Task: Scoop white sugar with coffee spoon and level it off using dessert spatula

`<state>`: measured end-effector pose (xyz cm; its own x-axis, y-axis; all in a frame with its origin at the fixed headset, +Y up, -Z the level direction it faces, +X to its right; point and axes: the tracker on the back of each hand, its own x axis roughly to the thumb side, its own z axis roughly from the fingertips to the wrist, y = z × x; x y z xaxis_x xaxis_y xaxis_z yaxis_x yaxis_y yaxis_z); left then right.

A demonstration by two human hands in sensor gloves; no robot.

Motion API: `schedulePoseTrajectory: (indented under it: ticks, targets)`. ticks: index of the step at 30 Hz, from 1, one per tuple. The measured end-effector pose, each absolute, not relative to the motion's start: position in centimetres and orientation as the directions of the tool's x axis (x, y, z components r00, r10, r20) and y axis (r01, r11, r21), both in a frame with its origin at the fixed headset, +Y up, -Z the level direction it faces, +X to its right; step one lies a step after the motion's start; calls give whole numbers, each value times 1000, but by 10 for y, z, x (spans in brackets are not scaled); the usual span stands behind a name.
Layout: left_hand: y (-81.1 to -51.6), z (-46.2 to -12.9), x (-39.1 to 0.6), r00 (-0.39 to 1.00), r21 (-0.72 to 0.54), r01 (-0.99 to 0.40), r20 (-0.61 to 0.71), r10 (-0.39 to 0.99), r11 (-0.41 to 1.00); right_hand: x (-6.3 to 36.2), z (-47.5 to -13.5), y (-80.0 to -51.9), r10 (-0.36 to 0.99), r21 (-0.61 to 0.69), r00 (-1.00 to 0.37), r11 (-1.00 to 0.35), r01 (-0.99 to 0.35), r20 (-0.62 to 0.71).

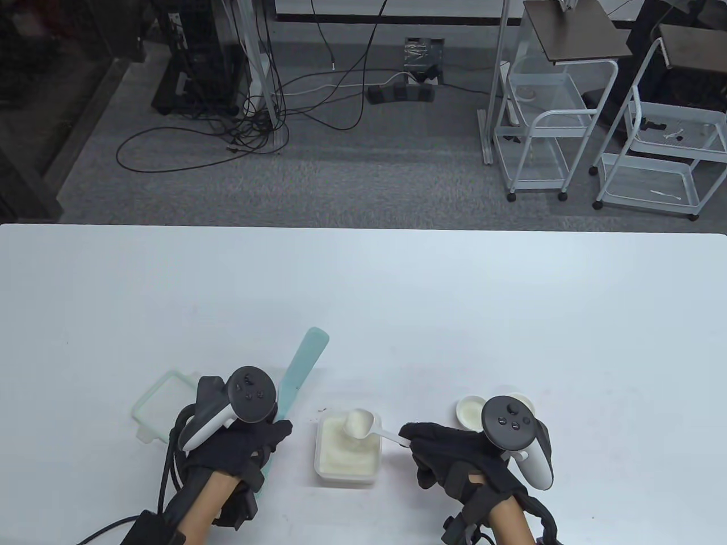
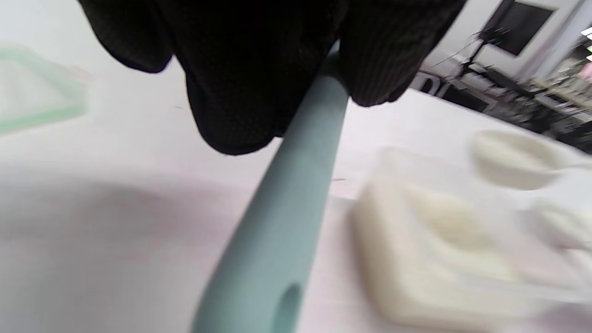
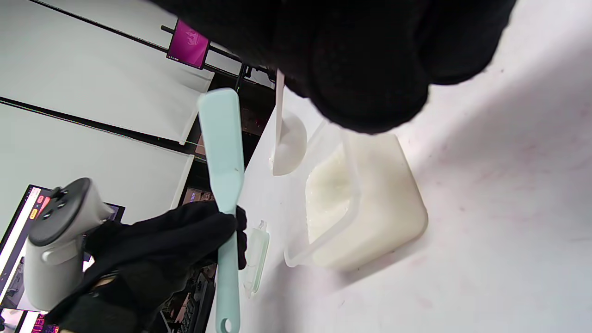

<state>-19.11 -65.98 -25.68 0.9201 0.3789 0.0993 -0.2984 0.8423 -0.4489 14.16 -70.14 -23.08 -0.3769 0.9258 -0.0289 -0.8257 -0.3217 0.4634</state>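
Observation:
A clear square container of white sugar (image 1: pixel 347 451) stands on the white table near the front edge; it also shows in the right wrist view (image 3: pixel 365 203). My right hand (image 1: pixel 448 454) grips the handle of a white coffee spoon (image 1: pixel 360 424), whose heaped bowl hangs over the container's far side. My left hand (image 1: pixel 238 440) grips a pale teal dessert spatula (image 1: pixel 301 369) by its handle, blade pointing away and up, left of the container. The spatula handle (image 2: pixel 286 208) fills the left wrist view, and the blade shows in the right wrist view (image 3: pixel 222 138).
A clear lid with a green rim (image 1: pixel 162 406) lies left of my left hand. A small round cream dish (image 1: pixel 471 411) sits behind my right hand. The table's far edge (image 1: pixel 363 227) borders a carpeted floor with cables and white carts.

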Motion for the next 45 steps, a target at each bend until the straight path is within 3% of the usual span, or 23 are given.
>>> schedulePoseTrajectory:
  ticks: [7, 11, 45]
  targets:
    - [-655, -232, -147, 852, -584, -254, 243, 464, 771, 145, -231, -701, 929, 455, -367, -310, -835, -40]
    - [-657, -223, -132, 870, -585, -177, 283, 404, 791, 145, -230, -701, 930, 454, -366, -308, -836, -41]
    - [-669, -225, -130, 907, -634, -82, 273, 321, 769, 141, -231, -703, 934, 487, -354, -284, -826, -56]
